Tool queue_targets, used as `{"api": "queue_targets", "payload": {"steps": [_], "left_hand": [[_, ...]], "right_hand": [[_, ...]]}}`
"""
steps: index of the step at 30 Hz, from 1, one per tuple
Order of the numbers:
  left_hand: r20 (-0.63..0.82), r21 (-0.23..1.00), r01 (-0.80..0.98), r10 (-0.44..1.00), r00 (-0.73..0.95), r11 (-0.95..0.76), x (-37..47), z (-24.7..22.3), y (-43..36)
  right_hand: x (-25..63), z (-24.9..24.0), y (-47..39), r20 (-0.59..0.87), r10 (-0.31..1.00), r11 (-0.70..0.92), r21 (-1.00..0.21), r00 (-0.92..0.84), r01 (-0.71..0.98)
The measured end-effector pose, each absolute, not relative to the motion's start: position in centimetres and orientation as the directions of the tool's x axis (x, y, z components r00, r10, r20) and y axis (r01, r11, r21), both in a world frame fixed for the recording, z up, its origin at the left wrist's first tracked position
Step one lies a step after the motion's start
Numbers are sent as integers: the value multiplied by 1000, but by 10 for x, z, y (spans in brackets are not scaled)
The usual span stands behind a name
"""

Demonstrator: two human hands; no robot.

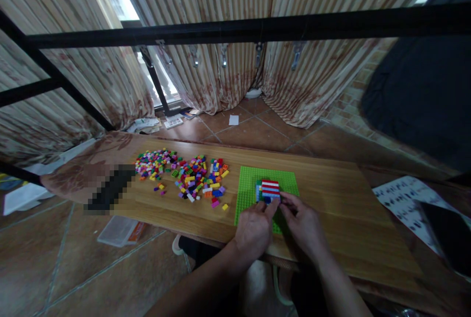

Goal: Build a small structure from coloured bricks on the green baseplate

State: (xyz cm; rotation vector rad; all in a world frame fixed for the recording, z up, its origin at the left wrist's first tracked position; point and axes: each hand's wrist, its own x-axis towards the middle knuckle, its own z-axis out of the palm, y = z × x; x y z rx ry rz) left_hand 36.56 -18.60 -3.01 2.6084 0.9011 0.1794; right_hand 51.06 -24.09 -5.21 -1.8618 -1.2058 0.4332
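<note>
A small toy-brick build (270, 188) with red and white stripes on top and blue bricks near its front stands on a green baseplate (246, 184). My left hand (254, 227) is at its near side, fingers curled and the index finger pressed against the front bricks. At the right front corner, my right hand (303, 221) has thumb and forefinger closed on the build's edge. Whether a separate small brick is between those fingertips is hidden. Both hands partly cover the near half of the baseplate.
Loose colourful bricks lie in heaps (195, 174) left of the baseplate on the wooden table (334, 194). A clear plastic box (117, 231) is on the floor. At the right are a printed sheet (401, 199) and a dark flat object (447, 233). A black rail (235, 32) crosses above.
</note>
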Motion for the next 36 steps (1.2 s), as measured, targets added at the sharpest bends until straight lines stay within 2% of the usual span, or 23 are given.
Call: {"api": "queue_targets", "payload": {"steps": [8,15,24,31,36], "left_hand": [[-13,299,580,604,797,-758,368,-35,-186],[-19,306,580,605,796,-755,369,-32,-184],[-39,307,589,608,793,-748,370,-28,-184],[51,320,570,614,787,-757,368,-14,-187],[149,365,671,752,642,-645,346,-10,-178]], "right_hand": [[514,-55,-238,91,827,-211,-864,555,456],[517,-61,-228,-92,782,-238,-958,616,159],[519,-58,-229,-129,783,-261,-956,608,133],[519,-61,-228,-160,755,-289,-952,636,104],[524,-55,-231,-134,669,-258,-964,731,59]]}}
